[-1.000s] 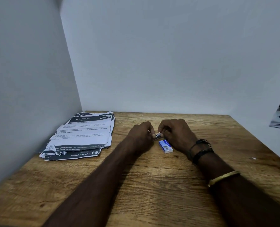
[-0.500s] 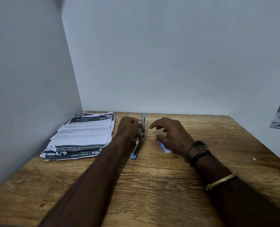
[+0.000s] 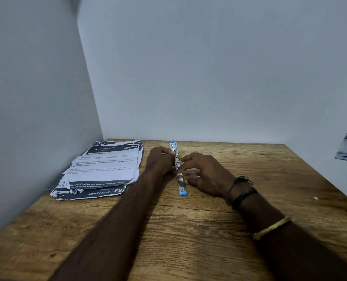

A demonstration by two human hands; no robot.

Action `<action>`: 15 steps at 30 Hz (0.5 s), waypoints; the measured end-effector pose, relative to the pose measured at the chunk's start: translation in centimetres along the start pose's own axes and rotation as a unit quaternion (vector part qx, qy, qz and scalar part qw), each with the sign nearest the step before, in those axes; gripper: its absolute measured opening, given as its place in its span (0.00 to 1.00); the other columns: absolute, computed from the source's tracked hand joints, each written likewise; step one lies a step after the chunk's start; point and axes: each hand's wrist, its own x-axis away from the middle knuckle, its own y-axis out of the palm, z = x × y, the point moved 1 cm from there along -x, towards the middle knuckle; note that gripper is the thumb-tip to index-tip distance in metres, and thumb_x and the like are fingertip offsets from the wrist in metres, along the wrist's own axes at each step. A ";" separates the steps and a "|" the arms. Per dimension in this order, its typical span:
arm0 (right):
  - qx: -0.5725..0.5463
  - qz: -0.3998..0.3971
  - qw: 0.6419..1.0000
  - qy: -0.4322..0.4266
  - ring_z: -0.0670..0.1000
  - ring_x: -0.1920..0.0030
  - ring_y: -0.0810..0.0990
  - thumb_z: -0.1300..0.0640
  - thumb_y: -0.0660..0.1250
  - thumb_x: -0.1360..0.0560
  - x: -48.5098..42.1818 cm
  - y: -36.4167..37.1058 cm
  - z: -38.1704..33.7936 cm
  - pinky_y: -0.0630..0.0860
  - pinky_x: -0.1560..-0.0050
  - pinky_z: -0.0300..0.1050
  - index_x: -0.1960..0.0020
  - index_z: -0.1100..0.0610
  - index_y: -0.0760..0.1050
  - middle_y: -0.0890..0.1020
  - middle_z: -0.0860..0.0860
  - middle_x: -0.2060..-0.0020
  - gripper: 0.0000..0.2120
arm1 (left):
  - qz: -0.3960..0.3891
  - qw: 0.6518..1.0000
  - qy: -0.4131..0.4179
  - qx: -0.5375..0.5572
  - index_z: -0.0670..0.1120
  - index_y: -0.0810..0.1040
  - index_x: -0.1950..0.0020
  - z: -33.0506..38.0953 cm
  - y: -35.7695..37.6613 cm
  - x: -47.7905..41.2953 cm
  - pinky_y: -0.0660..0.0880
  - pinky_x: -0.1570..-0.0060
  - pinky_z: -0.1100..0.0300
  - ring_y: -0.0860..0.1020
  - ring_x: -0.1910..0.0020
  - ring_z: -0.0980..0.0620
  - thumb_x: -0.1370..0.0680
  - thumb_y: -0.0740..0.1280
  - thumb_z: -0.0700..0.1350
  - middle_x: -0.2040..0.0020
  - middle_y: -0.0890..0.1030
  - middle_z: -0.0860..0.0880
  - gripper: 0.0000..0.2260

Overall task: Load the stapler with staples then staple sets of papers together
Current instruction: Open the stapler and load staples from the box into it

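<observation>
On the wooden table (image 3: 188, 230), the stapler (image 3: 182, 185) lay opened flat between 2 hands. The left hand (image 3: 160, 161) pinched its middle; the right hand (image 3: 207, 175) touched it, grip unclear. Papers (image 3: 103, 169) lay stacked leftward.

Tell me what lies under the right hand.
Under the right hand, only a pale blue sliver shows between its fingers, likely the staple box; the rest is covered. Its fingertips touch the opened stapler, which the left hand grips.
</observation>
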 end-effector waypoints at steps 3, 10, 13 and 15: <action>-0.003 -0.005 1.000 0.010 0.49 0.37 0.78 0.57 0.78 0.29 -0.1 -0.1 0.1 0.75 0.37 0.47 0.46 0.48 0.86 0.81 0.50 0.38 0.13 | 0.000 1.000 -0.015 0.022 0.43 0.81 0.59 0.1 0.0 0.0 0.83 0.50 0.41 0.85 0.56 0.38 0.22 0.67 0.39 0.57 0.86 0.38 0.07; -0.099 0.062 0.993 0.035 0.41 0.44 0.81 0.54 0.73 0.24 -0.3 0.1 0.6 0.75 0.45 0.33 0.46 0.50 0.84 0.84 0.44 0.46 0.06 | -0.038 0.988 -0.077 0.129 0.40 0.79 0.58 0.7 -0.2 0.9 0.78 0.73 0.59 0.81 0.71 0.49 0.21 0.68 0.35 0.62 0.82 0.40 0.06; -0.135 0.107 0.981 0.089 0.42 0.55 0.85 0.53 0.71 0.21 -0.5 -0.2 0.7 0.80 0.52 0.41 0.48 0.52 0.84 0.87 0.46 0.54 0.05 | -0.113 0.979 -0.081 0.152 0.34 0.80 0.45 1.1 0.3 1.8 0.82 0.67 0.59 0.84 0.68 0.51 0.24 0.70 0.34 0.58 0.84 0.41 0.08; -0.158 0.131 0.972 0.110 0.43 0.58 0.86 0.53 0.71 0.22 -0.4 -0.6 0.8 0.80 0.55 0.41 0.49 0.52 0.84 0.88 0.47 0.58 0.05 | -0.147 0.973 -0.079 0.161 0.32 0.79 0.41 1.1 0.8 2.1 0.84 0.58 0.56 0.85 0.63 0.49 0.24 0.70 0.35 0.57 0.86 0.41 0.13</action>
